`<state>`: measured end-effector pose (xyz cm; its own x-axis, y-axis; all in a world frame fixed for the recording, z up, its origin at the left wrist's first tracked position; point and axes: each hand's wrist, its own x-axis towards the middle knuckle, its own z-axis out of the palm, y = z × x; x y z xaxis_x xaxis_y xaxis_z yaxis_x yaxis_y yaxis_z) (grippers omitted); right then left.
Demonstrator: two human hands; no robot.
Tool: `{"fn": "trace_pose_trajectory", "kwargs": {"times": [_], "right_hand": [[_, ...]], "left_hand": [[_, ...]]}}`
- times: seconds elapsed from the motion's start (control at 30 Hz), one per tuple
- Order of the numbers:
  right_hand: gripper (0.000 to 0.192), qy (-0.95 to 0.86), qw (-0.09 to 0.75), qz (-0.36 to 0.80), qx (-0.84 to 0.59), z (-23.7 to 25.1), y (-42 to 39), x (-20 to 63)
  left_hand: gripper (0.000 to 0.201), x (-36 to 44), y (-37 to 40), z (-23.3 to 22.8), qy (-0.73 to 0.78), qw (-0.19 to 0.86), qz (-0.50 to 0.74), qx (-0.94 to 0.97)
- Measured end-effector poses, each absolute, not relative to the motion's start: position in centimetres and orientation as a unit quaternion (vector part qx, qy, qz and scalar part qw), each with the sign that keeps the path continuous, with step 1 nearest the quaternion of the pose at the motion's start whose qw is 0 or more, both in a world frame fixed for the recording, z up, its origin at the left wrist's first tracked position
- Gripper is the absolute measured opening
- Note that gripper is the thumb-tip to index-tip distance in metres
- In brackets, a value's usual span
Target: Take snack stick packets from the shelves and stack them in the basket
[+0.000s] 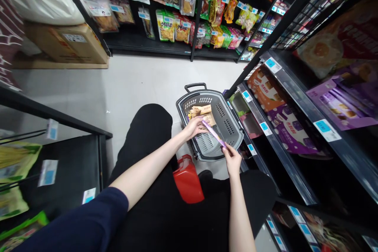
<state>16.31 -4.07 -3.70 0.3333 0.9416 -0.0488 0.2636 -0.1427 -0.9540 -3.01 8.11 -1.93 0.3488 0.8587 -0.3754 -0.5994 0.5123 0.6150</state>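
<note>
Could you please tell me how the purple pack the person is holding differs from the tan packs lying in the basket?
The purple pack is long, thin and held in the air between left hand and right hand; the tan packs look broader and lie untouched inside the grey basket. Colour differs too: purple against tan. Both are over the basket.

Both hands, left hand and right hand, hold what looks like a purple packet over the grey basket.

A thin purple packet, seemingly flat, slants above the grey basket.
</note>
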Motion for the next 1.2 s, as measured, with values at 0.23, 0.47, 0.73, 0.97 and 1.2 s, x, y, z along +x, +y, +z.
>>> {"fn": "trace_pose_trajectory", "kwargs": {"times": [0.23,0.47,0.73,0.97,1.2], "right_hand": [[0.050,-0.305,0.568,0.430,-0.632,-4.2,-3.6,16.3],[0.045,-0.329,0.494,0.495,-0.635,-3.4,-3.8,15.7],[0.037,-0.332,0.523,0.468,-0.630,-1.8,-3.4,14.9],[0.039,-0.341,0.513,0.481,-0.624,-2.6,-3.3,14.9],[0.025,-0.358,0.422,0.418,-0.720,-7.4,-4.3,17.7]], "left_hand": [[0.025,-2.7,7.8,-1.9,0.293,0.830,0.438,0.184],[0.023,-2.6,7.5,-1.4,0.306,0.819,0.442,0.202],[0.008,-3.5,8.1,-1.6,0.391,0.746,0.504,0.194],[0.017,-3.9,8.5,-2.5,0.457,0.684,0.514,0.243],[0.023,-5.5,9.5,-2.8,0.516,0.628,0.528,0.245]]}}
